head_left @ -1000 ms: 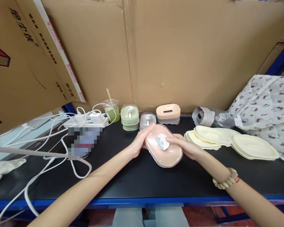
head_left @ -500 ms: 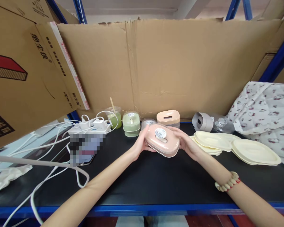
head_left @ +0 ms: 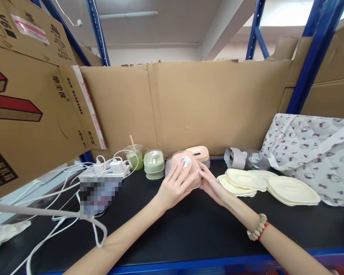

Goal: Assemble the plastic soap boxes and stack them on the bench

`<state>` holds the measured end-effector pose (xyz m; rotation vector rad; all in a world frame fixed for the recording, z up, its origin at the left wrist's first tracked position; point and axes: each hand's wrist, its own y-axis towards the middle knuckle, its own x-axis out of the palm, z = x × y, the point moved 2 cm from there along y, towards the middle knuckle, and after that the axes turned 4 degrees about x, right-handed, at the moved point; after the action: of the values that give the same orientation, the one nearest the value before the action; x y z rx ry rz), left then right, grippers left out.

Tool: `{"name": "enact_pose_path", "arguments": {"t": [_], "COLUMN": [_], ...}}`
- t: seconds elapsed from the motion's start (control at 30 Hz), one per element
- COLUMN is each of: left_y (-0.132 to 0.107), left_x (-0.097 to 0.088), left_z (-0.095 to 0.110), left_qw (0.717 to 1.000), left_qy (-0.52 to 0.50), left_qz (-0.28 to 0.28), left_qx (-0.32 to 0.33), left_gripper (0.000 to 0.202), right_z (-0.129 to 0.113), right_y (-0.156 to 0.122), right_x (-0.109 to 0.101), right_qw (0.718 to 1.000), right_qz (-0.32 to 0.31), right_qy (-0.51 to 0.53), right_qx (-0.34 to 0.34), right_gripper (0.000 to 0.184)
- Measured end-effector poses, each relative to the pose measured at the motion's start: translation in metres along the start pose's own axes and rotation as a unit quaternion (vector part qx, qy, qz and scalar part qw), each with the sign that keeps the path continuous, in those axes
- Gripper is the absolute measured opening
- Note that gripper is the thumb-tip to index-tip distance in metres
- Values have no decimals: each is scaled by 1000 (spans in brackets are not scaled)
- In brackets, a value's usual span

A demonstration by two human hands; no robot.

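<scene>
"Head camera: looking at what, close up?"

"At the blue table edge (head_left: 212, 264) first, then the black table top (head_left: 206, 236). At beads (head_left: 258, 228) too, worn on the right wrist."

"Holding what?"

"Holding a pink box (head_left: 180, 155), out past the beads, toward the back of the table. Clamped on by the left hand (head_left: 173, 187), with fingers spread over the lid and front, and by the right hand (head_left: 213, 186), on the other side."

"Touching the table with it?"

"Hard to tell."

"Seeing what off to the left?"

"Cords (head_left: 31, 209) in a tangle, something blurred out, and a power strip (head_left: 103, 173) with plugs in it."

"And to the right?"

"Flat yellow pieces (head_left: 294, 190), lying in piles."

"Farther back?"

"A green box (head_left: 154, 162), left of the pink one, near a cup (head_left: 136, 160) of green drink with a straw. A peach box (head_left: 199, 151), just behind the pink one. Way over right, a gray piece (head_left: 235, 158) and a printed cloth (head_left: 306, 152)."

"Past all that?"

"Tall brown cardboard (head_left: 206, 107), some blue posts (head_left: 313, 65), and a ceiling (head_left: 166, 30)."
</scene>
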<state>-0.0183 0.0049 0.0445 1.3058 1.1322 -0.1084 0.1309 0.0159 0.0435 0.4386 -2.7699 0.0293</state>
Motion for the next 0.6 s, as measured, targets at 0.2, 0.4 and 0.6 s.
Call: {"name": "enact_pose_path", "arguments": {"t": [0.2, 0.4, 0.6], "left_y": [15, 15, 3], "left_x": [-7, 7, 19], "left_z": [-34, -68, -74], "left_qw": [998, 995, 993], "left_qy": [47, 101, 116], "left_qz": [36, 13, -8], "left_qx": [-29, 18, -8], "left_gripper": [43, 53, 49], "right_z": [-14, -27, -29], "right_y": [-2, -6, -8], "right_x": [-8, -13, -12], "right_qw": [999, 990, 989], "right_qz": [36, 132, 143], "right_qy": [-27, -23, -23], "right_qx": [-23, -38, -27], "right_gripper": [57, 48, 43]}}
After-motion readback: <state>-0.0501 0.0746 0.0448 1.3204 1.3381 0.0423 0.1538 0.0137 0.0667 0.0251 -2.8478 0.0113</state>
